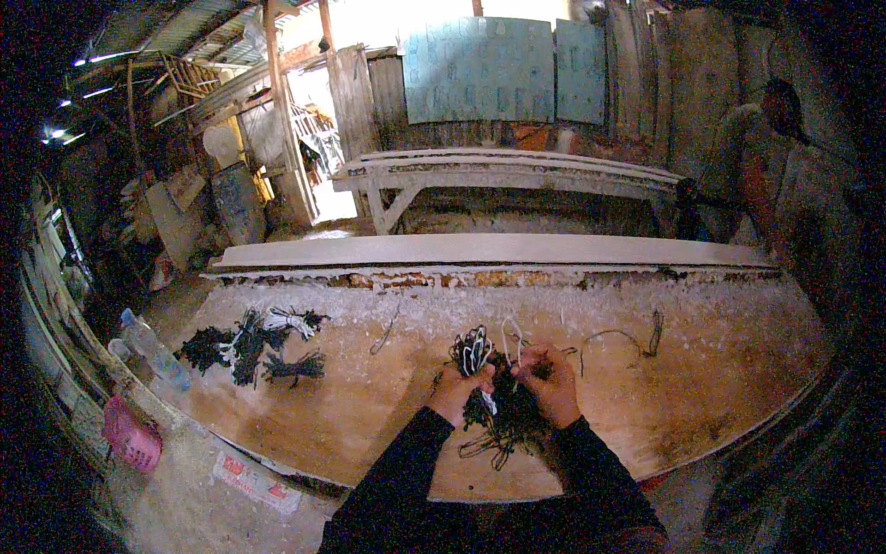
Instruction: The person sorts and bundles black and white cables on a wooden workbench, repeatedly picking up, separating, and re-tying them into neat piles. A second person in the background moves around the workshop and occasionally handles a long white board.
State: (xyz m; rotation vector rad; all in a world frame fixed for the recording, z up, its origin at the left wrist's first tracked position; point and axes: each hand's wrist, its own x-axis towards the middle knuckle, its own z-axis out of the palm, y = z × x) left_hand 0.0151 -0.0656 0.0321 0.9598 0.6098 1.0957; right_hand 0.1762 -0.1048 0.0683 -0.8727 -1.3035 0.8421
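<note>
Over a worn wooden worktable (369,406), both my hands grip one tangled bundle of black and white cords (503,406). My left hand (454,388) clasps the bundle's left side, with looped cord ends (472,349) sticking up above it. My right hand (551,380) holds the right side, and a white loop rises between the two hands. Loose strands hang down below my wrists. Dark sleeves cover both forearms.
Tied cord bundles (254,343) lie at the table's left. Single loose cords (637,337) lie to the right. A long pale plank (489,249) runs along the table's far edge. Plastic bottles (152,351) and a pink basket (129,434) sit at the left. A person (775,157) stands at the far right.
</note>
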